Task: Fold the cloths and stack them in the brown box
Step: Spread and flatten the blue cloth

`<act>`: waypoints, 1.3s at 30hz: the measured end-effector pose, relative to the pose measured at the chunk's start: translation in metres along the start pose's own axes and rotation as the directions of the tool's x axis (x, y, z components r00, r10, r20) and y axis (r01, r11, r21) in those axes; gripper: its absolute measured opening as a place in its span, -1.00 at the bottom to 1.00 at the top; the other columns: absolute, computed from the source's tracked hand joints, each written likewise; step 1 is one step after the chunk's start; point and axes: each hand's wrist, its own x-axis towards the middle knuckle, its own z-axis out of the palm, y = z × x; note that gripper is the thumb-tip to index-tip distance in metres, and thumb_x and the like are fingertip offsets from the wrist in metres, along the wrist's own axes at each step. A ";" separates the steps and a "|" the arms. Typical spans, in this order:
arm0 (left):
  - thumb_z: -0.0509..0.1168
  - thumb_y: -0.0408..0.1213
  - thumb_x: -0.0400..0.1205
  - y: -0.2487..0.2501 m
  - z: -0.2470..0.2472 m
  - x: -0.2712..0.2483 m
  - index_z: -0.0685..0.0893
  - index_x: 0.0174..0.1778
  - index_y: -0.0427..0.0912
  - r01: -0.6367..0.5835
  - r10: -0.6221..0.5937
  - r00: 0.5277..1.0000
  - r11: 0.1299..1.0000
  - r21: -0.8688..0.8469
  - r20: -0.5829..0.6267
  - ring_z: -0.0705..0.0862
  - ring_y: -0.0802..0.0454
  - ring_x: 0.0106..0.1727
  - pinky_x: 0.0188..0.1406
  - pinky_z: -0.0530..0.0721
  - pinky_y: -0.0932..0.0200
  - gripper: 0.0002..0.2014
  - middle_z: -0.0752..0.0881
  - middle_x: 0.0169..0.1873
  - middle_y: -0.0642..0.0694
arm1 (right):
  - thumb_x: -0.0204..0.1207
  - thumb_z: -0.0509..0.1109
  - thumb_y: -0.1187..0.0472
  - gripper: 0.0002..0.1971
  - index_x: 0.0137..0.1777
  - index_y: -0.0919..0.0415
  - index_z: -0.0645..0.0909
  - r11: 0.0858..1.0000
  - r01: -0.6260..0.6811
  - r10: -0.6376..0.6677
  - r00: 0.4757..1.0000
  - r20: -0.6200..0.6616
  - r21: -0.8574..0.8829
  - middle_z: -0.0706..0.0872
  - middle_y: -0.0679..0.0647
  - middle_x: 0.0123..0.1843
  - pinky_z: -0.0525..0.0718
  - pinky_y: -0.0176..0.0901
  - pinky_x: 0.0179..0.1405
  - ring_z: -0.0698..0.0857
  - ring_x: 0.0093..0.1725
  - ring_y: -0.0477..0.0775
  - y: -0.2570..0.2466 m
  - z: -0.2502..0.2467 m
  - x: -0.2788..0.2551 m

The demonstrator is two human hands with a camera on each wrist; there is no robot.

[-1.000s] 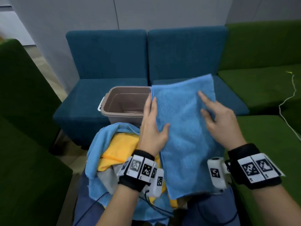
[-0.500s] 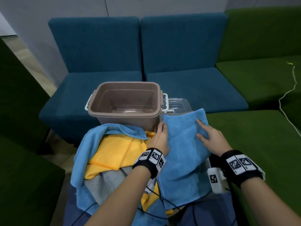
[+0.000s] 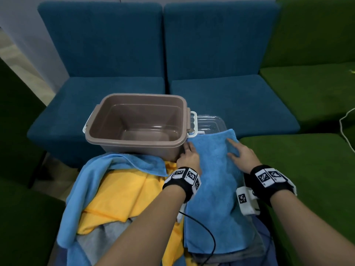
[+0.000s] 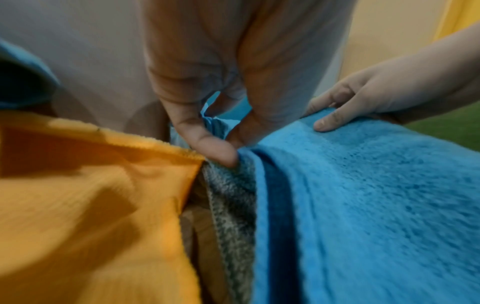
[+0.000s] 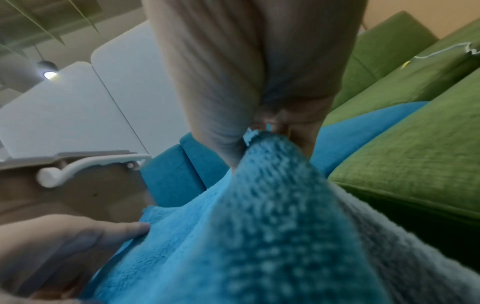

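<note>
A folded blue cloth (image 3: 215,181) lies along my lap, its far end resting on a clear lid (image 3: 209,122) beside the empty brown box (image 3: 132,144). My left hand (image 3: 187,150) pinches the cloth's left edge near the far corner between thumb and fingers (image 4: 215,150). At the cloth's far right side, my right hand (image 3: 233,148) has its fingers on top, and in the right wrist view it pinches a raised ridge of the blue cloth (image 5: 262,185). A pile of unfolded cloths lies at my left: light blue (image 3: 92,169), yellow (image 3: 119,192) and grey (image 3: 99,239).
The brown box has white side handles (image 5: 91,166) and stands just beyond my knees. Two blue chairs (image 3: 230,104) stand behind it. Green sofa cushions (image 3: 307,169) lie to the right, with a white cable (image 3: 345,127) on them. A black wire (image 3: 207,231) crosses my lap.
The blue cloth, held up in front of the box a second ago, has come down onto my lap. Both hands have slid to its far end.
</note>
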 end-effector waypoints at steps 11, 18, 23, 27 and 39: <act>0.24 -0.36 0.62 -0.010 0.011 0.005 -0.02 0.68 -0.23 0.001 -0.002 1.000 0.996 -0.093 -0.011 0.42 -0.27 0.47 0.37 0.48 -0.02 -0.24 -0.04 0.66 -0.33 | 0.58 0.44 0.18 -0.34 0.63 0.17 0.26 0.996 -0.044 0.048 0.998 -0.049 0.082 0.33 0.20 0.62 0.32 -0.03 0.54 0.40 0.56 0.19 0.003 0.011 -0.011; 0.31 -0.37 0.56 -0.021 0.022 -0.035 -0.12 0.69 -0.21 -0.133 0.132 0.991 0.973 -0.188 -0.019 0.17 -0.30 0.62 0.55 0.33 0.03 -0.11 -0.08 0.64 -0.33 | 0.53 0.49 0.10 -0.24 0.54 0.08 0.05 0.938 -0.081 0.045 0.993 0.113 0.338 0.50 0.04 0.38 0.56 -0.09 0.29 0.61 0.29 0.06 0.016 0.016 -0.070; 0.35 -0.36 0.58 -0.030 0.033 -0.074 -0.23 0.69 -0.17 -0.107 0.134 0.988 0.946 -0.305 0.071 0.36 -0.27 0.53 0.42 0.50 0.00 -0.04 -0.02 0.64 -0.31 | 0.28 0.64 -0.07 -0.14 0.44 -0.24 0.14 0.871 -0.120 0.028 0.980 0.197 0.477 0.50 0.12 0.46 0.61 0.19 0.38 0.62 0.37 0.10 0.029 0.023 -0.099; 0.35 -0.35 0.58 -0.041 0.048 -0.105 -0.25 0.69 -0.16 -0.141 0.170 0.984 0.932 -0.335 0.058 0.51 -0.20 0.36 0.27 0.56 0.04 -0.03 0.26 0.50 -0.27 | 0.40 0.58 0.18 -0.29 0.49 -0.04 0.32 0.823 -0.142 0.029 0.977 0.210 0.550 0.54 0.05 0.45 0.65 0.11 0.35 0.65 0.33 0.02 0.027 0.020 -0.112; 0.10 -0.56 0.63 -0.045 0.062 -0.130 -0.15 0.70 -0.12 -0.136 0.186 0.982 0.785 -0.604 0.021 0.68 -0.02 0.04 -0.06 0.56 0.39 -0.22 0.65 0.15 -0.11 | 0.40 0.60 0.16 -0.32 0.45 -0.19 0.36 0.911 -0.148 0.137 0.989 0.057 0.386 0.70 0.20 0.24 0.69 0.24 0.23 0.73 0.17 0.17 0.029 0.015 -0.139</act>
